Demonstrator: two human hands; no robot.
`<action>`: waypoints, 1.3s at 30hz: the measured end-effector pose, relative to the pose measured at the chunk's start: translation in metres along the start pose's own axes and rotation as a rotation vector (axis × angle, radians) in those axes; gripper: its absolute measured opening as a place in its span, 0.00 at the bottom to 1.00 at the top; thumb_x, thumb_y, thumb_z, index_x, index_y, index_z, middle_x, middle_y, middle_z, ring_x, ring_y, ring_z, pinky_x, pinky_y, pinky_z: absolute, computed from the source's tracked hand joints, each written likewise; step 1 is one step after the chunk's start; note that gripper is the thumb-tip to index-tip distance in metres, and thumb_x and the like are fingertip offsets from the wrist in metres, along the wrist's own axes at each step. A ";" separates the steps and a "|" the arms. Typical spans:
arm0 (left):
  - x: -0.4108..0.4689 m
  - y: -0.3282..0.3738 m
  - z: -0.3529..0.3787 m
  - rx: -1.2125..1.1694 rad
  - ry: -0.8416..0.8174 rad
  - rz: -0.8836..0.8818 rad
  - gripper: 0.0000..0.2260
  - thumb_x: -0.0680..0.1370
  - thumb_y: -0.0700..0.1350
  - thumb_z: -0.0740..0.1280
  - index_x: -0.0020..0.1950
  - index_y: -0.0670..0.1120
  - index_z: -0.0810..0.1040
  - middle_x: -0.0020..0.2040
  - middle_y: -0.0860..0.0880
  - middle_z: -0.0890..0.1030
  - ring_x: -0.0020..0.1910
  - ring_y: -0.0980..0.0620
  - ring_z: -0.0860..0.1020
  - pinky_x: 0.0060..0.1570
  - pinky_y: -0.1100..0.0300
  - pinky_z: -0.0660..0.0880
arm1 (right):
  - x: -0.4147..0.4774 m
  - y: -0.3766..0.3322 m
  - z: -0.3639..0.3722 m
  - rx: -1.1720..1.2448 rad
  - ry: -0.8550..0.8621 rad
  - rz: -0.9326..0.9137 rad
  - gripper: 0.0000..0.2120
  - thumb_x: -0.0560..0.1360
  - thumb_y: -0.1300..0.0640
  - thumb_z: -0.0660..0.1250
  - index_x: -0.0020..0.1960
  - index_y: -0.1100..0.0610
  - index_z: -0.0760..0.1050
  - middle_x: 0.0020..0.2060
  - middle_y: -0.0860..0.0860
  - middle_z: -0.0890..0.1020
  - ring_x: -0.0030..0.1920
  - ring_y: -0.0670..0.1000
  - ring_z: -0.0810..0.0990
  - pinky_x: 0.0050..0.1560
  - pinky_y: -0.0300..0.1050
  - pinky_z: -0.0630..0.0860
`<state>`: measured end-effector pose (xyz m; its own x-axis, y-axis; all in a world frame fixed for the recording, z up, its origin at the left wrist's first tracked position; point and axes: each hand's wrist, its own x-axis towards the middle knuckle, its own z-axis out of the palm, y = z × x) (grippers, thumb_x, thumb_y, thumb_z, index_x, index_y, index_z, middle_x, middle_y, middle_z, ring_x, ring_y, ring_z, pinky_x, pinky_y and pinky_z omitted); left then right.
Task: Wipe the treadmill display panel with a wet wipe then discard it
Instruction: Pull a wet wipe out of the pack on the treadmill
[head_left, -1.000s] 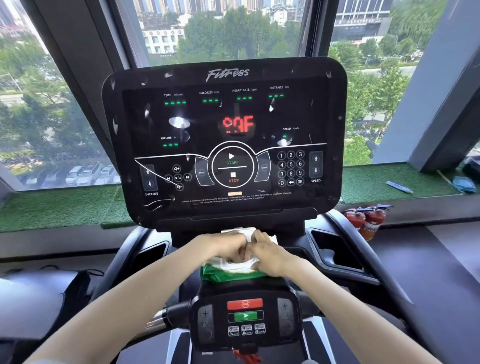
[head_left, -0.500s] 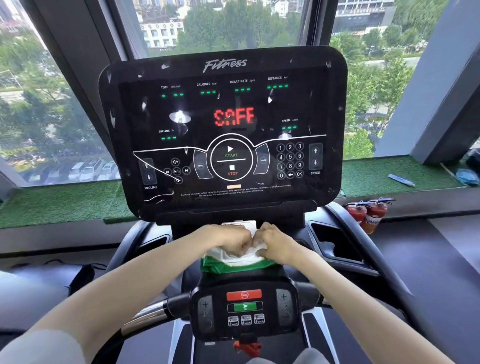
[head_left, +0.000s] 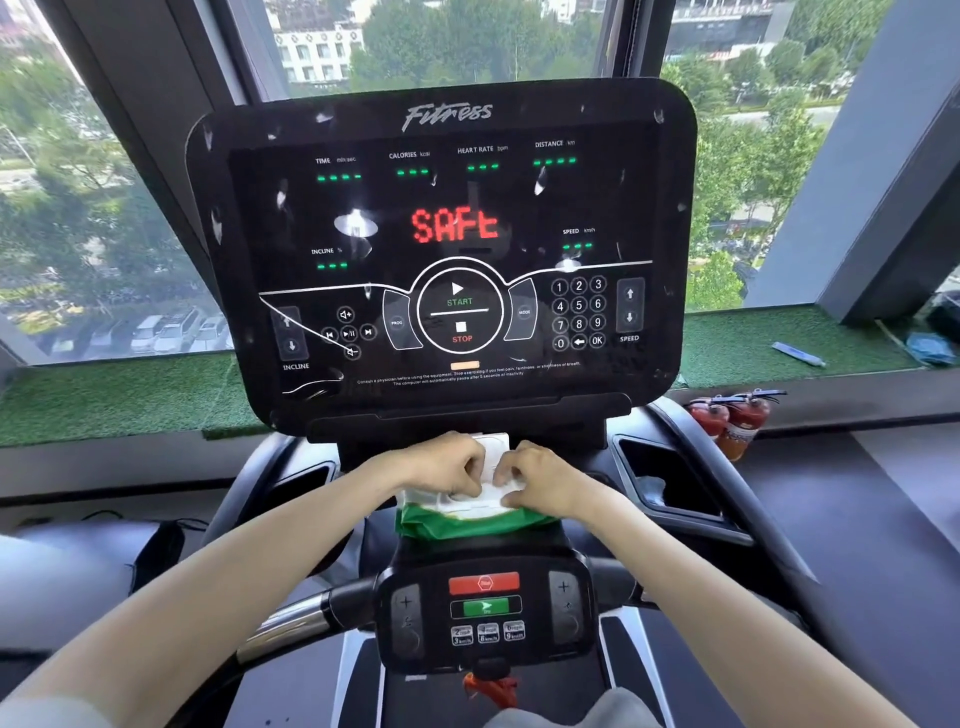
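Window-side treadmill, display panel (head_left: 441, 249) reading SAFE.
Left hand (head_left: 447, 465) and right hand (head_left: 540, 480), fingers curled, both pinch the white lid of the green wipes pack (head_left: 467, 525).

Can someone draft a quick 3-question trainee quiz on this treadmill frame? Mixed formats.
1. True or false: the display panel shows red letters in its middle.
2. Multiple choice: where does the green wet wipe pack sit? A) on the window ledge B) on the console below the display panel C) in the right cup holder.
3. Short answer: what are the left hand and the right hand doing?

Key
1. True; they look like SAFE.
2. B.
3. Both rest on the white top of the wet wipe pack, fingers curled at its lid; no wipe is visibly pulled out, and the display panel has not yet been wiped.
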<state>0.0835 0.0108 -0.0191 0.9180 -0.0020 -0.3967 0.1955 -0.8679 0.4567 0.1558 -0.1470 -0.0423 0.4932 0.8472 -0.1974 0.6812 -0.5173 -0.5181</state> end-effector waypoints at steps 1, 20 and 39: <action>0.000 -0.002 0.004 0.018 0.042 -0.002 0.08 0.68 0.38 0.69 0.34 0.47 0.72 0.34 0.54 0.74 0.33 0.53 0.74 0.33 0.57 0.72 | 0.000 0.000 0.000 -0.005 -0.001 -0.005 0.13 0.69 0.58 0.72 0.53 0.56 0.78 0.50 0.54 0.71 0.52 0.54 0.75 0.57 0.43 0.70; -0.003 -0.002 0.020 -0.095 0.226 -0.005 0.10 0.74 0.36 0.63 0.48 0.44 0.82 0.42 0.52 0.81 0.39 0.56 0.77 0.41 0.64 0.75 | -0.001 -0.003 -0.001 -0.042 -0.017 -0.015 0.07 0.67 0.60 0.73 0.45 0.55 0.80 0.48 0.49 0.69 0.45 0.48 0.72 0.55 0.44 0.73; -0.010 0.007 0.025 0.626 0.280 0.351 0.08 0.73 0.39 0.62 0.49 0.44 0.78 0.44 0.46 0.76 0.47 0.47 0.74 0.39 0.51 0.71 | -0.002 -0.006 -0.003 -0.079 -0.025 -0.001 0.06 0.69 0.60 0.72 0.44 0.53 0.78 0.45 0.48 0.67 0.44 0.48 0.71 0.48 0.38 0.69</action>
<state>0.0673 -0.0077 -0.0320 0.9595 -0.2759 -0.0573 -0.2788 -0.9591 -0.0498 0.1520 -0.1460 -0.0364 0.4796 0.8499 -0.2180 0.7226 -0.5236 -0.4514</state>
